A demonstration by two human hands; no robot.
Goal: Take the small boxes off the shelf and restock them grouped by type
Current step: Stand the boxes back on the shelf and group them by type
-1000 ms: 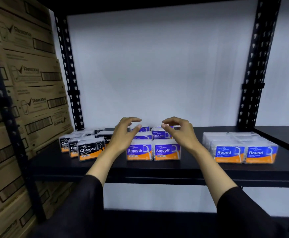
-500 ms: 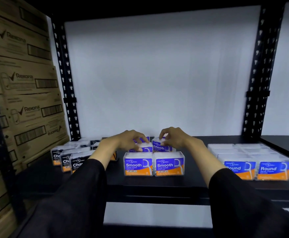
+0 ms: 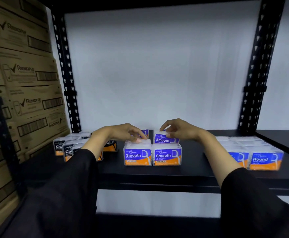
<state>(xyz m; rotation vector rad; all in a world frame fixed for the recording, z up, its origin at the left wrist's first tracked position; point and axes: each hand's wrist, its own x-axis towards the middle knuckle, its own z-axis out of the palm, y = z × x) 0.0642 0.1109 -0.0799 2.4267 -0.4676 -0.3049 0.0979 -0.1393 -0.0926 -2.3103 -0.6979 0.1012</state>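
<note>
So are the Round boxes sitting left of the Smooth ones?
No, the Round boxes stand at the right end, Smooth boxes mid-shelf.

A black shelf [image 3: 157, 174] crosses the middle of the frame. At centre, the left hand [image 3: 123, 133] and right hand [image 3: 179, 130] each pinch a purple "Smooth" box in the second row [image 3: 162, 139], behind two front boxes [image 3: 152, 156]. Black "Charcoal" boxes [image 3: 68, 148] sit lower left, blue "Round" boxes [image 3: 264, 158] lower right. Brown cartons [image 3: 25, 74] fill the left edge.

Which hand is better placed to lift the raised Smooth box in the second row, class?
The right hand: its fingers already pinch that Smooth box. The left hand rests on the neighbouring row's box.
</note>
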